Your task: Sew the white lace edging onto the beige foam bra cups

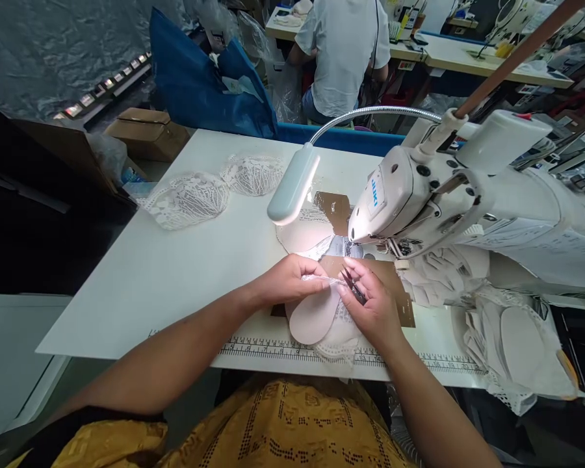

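Your lamp point(295, 185) throws the strongest light just beneath it; the far cup point(303, 234) there is nearly washed out. Note that your table point(141, 292) dims toward the near left, and deep shadow hides detail beyond its left edge. The sheet point(73, 52), far left, gives a dull sheen. You will find shapes stretched toward the edges, and writing on the papers point(550, 257) at right too faint to read.

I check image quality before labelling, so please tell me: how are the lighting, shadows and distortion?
Head view: bright light falls on the pale cup near the lamp; head view: deep shadow hides detail at far left; head view: the left forearm seems stretched toward the bottom-left corner, perhaps wide-angle distortion.
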A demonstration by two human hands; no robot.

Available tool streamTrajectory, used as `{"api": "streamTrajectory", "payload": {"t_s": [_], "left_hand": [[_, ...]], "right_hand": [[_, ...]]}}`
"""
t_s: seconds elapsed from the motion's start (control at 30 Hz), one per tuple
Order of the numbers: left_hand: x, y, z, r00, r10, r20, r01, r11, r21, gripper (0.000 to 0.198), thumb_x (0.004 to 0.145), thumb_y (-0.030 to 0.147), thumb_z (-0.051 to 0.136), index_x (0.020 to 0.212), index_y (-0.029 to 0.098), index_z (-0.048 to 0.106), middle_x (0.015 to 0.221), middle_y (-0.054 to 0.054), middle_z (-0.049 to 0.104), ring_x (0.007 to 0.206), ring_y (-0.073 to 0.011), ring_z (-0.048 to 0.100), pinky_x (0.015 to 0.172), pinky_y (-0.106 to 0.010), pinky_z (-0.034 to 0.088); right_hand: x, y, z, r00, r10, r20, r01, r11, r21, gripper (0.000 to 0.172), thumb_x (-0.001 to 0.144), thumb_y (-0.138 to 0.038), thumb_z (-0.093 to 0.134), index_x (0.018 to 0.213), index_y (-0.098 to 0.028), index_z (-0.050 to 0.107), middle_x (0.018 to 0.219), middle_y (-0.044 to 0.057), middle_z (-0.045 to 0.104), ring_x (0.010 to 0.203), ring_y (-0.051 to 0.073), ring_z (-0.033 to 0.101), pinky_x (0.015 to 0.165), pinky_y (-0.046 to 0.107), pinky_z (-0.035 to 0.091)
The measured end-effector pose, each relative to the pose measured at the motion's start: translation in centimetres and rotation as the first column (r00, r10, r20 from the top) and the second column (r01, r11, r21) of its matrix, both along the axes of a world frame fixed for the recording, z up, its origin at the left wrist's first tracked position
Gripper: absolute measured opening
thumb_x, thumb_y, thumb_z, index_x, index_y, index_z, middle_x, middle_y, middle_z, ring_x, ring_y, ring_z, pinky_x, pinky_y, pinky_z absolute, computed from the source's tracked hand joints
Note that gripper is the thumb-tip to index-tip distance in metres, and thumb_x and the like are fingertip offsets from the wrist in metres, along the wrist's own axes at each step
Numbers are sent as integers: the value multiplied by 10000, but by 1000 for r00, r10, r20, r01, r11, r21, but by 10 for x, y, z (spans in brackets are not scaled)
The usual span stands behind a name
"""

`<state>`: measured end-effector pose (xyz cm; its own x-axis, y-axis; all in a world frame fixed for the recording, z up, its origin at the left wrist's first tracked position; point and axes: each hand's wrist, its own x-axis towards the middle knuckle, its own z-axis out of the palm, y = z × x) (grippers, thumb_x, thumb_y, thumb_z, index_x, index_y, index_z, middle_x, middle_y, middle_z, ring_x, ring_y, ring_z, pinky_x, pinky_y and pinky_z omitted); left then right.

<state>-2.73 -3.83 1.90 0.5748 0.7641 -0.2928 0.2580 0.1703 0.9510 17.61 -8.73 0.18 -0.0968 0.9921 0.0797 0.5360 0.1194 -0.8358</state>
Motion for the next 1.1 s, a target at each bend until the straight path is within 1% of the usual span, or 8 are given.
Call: {"api": "streamTrajectory", "payload": {"t_s": [0.1,0.2,0.27,0.33,0.5,0.7,0.9,1.1], "left_hand": [[0,0,-1,995,75,64,-67,991,-114,272,806,399,678,818,128,687,735,-18,657,669,-130,590,593,-213,455],[0,-1,-2,987,108,116,-82,975,-207,273,811,385,681,888,125,708,817,-47,703,737,-159,639,659,-237,497],[0,-2,-3,981,130,144,-93,966,-241,279,822,369,678,947,123,720,880,-69,724,791,-174,660,704,-247,513],[1,-3,-5,973,150,173,-102,961,-259,272,833,353,674,968,123,729,912,-80,734,818,-177,669,725,-243,519],[0,-4,-7,965,145,220,-83,959,-271,267,862,335,651,1019,136,735,936,-85,744,836,-176,678,741,-240,525],[1,-4,-2,970,149,189,-103,967,-233,288,863,345,647,1036,133,735,964,-93,742,882,-196,677,780,-265,522],[1,-5,-3,972,151,178,-111,969,-219,288,864,369,643,991,127,734,954,-93,738,863,-196,674,756,-268,522],[3,-7,-2,976,152,158,-109,962,-252,272,860,374,643,875,112,716,798,-64,716,717,-156,643,641,-231,497]], "right_hand": [[2,-1,-1,994,-39,100,18,979,204,426,875,-414,564,1258,-230,592,1132,73,686,1020,232,651,846,350,550],[1,-4,-5,983,-17,184,-42,948,314,356,911,-357,535,1228,-218,620,982,56,709,865,186,673,729,280,556],[-1,-5,-8,971,-9,240,-74,938,338,336,912,-316,548,1216,-199,626,877,40,701,757,162,664,676,264,544],[-3,-5,-10,960,-11,281,-95,928,361,327,912,-293,552,1209,-177,627,840,36,691,713,155,652,648,265,533],[-4,-4,-13,948,-44,315,-96,904,417,317,913,-264,555,1208,-168,623,865,43,696,722,155,651,643,263,521],[-3,-5,-15,943,-70,326,-79,903,423,328,918,-272,544,1230,-191,609,859,33,693,707,149,634,657,270,521],[-4,-4,-15,940,-92,328,-72,886,457,313,916,-262,549,1211,-183,618,831,30,688,677,138,621,634,258,515],[-6,-4,-16,938,-110,330,-75,863,500,311,912,-248,561,1211,-183,617,855,35,699,695,136,640,641,248,512]]}}
